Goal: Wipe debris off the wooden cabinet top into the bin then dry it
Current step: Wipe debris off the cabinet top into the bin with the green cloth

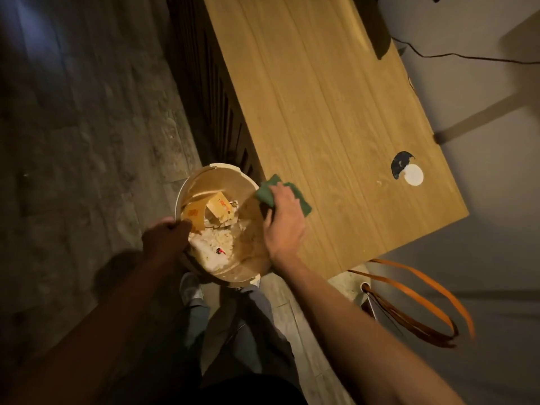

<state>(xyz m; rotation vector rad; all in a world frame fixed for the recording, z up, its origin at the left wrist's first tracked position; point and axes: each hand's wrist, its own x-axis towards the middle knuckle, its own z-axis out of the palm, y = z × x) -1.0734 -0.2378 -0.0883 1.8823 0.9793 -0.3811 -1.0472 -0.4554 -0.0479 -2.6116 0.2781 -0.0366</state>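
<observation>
The wooden cabinet top runs from the top centre down to the right. A round pale bin is held against its near left edge; inside lie crumpled paper, card scraps and white debris. My left hand grips the bin's left rim. My right hand presses a green cloth at the cabinet edge, partly over the bin's mouth. A small crumb lies on the wood near the cable hole.
A round cable hole with a white disc beside it sits near the cabinet's right end. A dark object and a cable are at the far right. Orange straps hang below the cabinet corner. My legs and shoes stand on the tiled floor.
</observation>
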